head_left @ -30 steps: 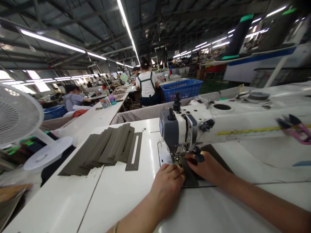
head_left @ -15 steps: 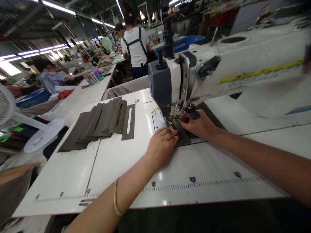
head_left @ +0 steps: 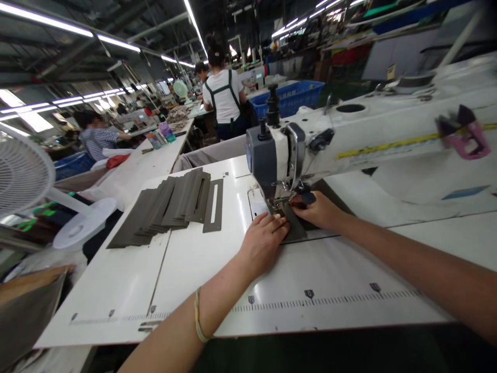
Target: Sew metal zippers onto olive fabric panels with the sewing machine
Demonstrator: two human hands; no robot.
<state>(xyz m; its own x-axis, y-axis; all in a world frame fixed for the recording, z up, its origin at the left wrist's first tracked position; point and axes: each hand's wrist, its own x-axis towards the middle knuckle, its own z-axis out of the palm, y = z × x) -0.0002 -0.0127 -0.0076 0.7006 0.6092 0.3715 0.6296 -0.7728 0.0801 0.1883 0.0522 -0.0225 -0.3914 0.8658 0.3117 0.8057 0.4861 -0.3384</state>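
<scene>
At the head of a white sewing machine [head_left: 267, 160], a dark grey-brown fabric piece [head_left: 297, 230] lies under the presser foot. My left hand [head_left: 264, 243] rests on its left part, fingers stretched out flat just in front of the foot. From the right, my right hand [head_left: 321, 211] reaches in beside the needle, thumb and fingers closed together on the piece; a dark knob partly hides the fingertips. A fanned stack of similar pieces [head_left: 166, 204] lies to the left, with a single slotted piece [head_left: 219, 204] beside it.
A white fan [head_left: 83, 223] stands at the left edge. Pink-handled snips [head_left: 471, 140] sit against the machine arm. A ruler scale [head_left: 283, 304] runs along the table's front. Behind are a blue basket [head_left: 289, 101], a side table [head_left: 155, 158] and several people, one in white [head_left: 223, 98].
The camera view has shifted, so the scene sits further right and slightly lower, and the snips now show. Both hands stay at the presser foot with little visible movement.
</scene>
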